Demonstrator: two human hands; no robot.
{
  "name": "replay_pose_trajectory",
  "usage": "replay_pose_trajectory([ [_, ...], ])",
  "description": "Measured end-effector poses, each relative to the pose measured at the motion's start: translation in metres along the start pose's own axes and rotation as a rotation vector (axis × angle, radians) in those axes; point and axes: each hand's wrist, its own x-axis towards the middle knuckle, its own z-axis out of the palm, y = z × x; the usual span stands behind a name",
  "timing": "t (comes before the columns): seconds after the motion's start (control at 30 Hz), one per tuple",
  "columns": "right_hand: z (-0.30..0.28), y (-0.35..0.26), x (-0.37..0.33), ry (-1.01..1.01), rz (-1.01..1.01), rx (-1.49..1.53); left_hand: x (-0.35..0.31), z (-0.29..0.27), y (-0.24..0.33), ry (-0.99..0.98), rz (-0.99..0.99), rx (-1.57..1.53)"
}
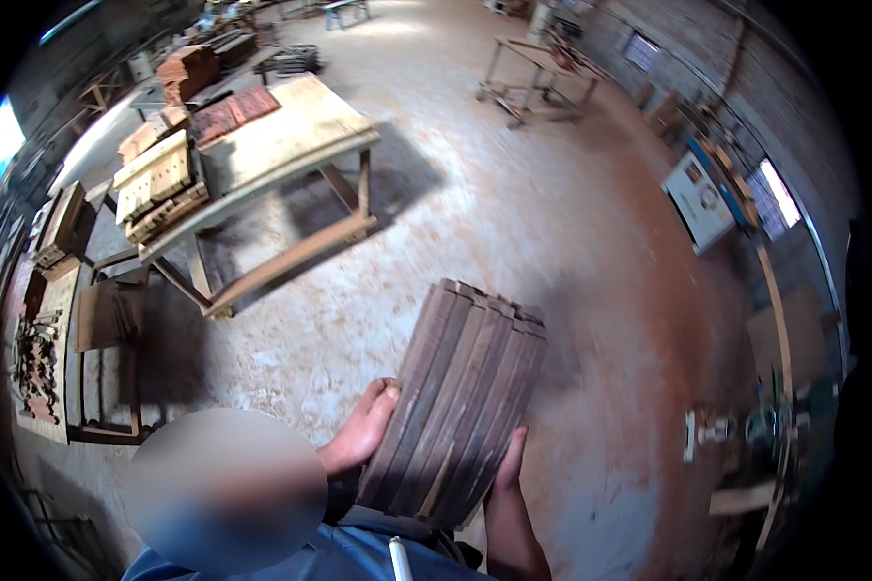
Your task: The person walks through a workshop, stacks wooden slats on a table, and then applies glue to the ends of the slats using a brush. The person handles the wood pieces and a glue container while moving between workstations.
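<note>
A bundle of dark brown wooden strips [455,397] is held against the front of my body, its far end tilted up and away. Several long strips lie side by side in it, their ends slightly uneven. My left hand [366,423] grips the bundle's left side, the thumb showing along the edge. On the right side, lower down, my right hand [507,474] clasps it with the thumb up. The fingers of both hands are mostly hidden under the wood.
A wooden workbench [300,121] at the upper left bears pale drilled boards [155,179] and reddish planks [234,114]. Left of me stands a low table [60,363] with small wooden pieces. A white-and-blue machine [700,203] and a green machine [765,426] line the right. Another table [538,56] stands far off.
</note>
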Motion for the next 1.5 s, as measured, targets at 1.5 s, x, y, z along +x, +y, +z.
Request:
replay_pose_trajectory([
  [1.5,0.712,-0.359,1.439,-0.654,0.103,-0.190,1.410,-0.411,0.400,0.221,0.059,-0.570],
])
